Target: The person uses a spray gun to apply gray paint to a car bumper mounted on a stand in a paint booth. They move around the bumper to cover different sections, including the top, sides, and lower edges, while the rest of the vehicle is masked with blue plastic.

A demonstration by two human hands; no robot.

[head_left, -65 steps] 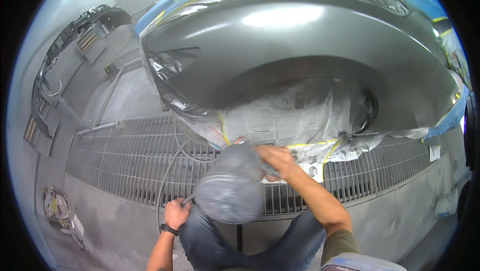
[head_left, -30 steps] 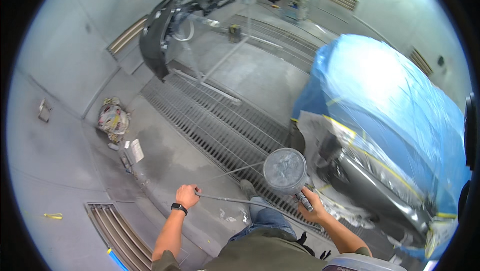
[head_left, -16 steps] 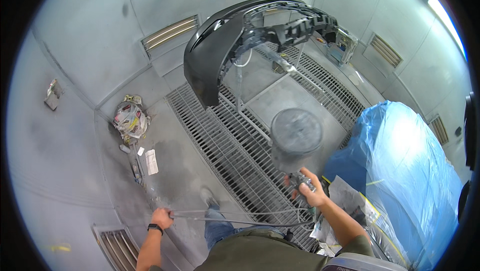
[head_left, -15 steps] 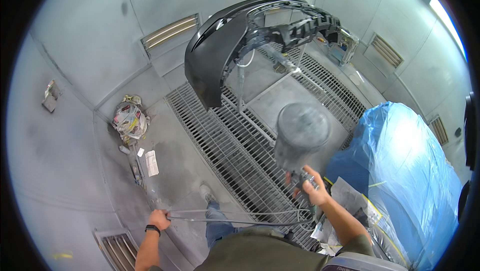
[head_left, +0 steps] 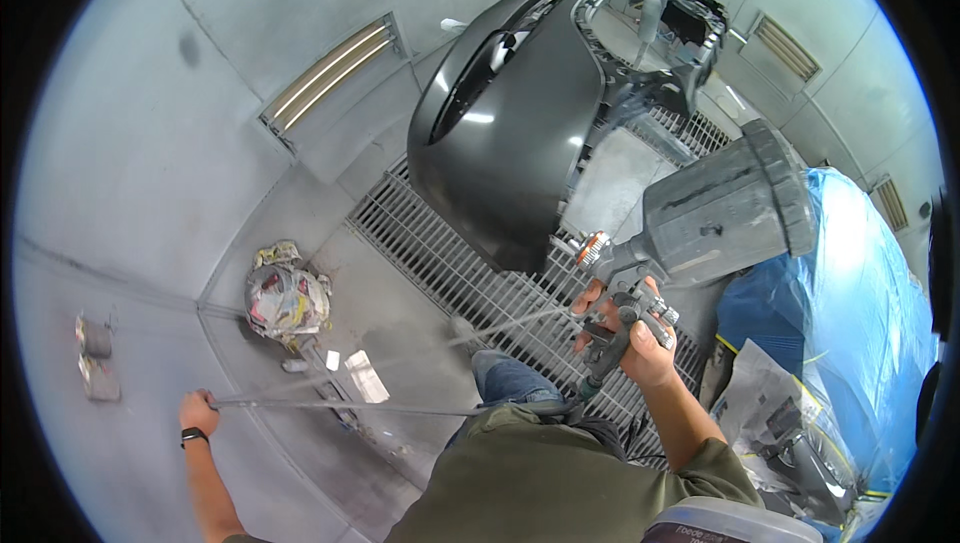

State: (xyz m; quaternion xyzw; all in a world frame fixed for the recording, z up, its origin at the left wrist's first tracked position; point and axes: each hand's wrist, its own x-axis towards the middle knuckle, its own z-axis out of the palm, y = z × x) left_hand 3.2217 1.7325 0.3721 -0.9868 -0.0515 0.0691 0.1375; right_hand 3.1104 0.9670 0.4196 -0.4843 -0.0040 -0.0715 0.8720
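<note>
Two hands work: the right hand (head_left: 632, 338), frame centre-right, grips a spray gun (head_left: 690, 233) aimed toward the dark bumper (head_left: 520, 133) at top centre; the left hand (head_left: 197, 411), lower left, holds the air hose (head_left: 340, 406) clear. Spraying seems underway; steady passes follow.

Open floor grating (head_left: 440, 263) between spray gun (head_left: 690, 233) and dark bumper (head_left: 520, 133), just ahead. Blue-masked car (head_left: 850, 303) close on the right. Taut hose (head_left: 350, 406) across the lower floor; crumpled masking paper (head_left: 285, 298) at the wall's foot, left.
</note>
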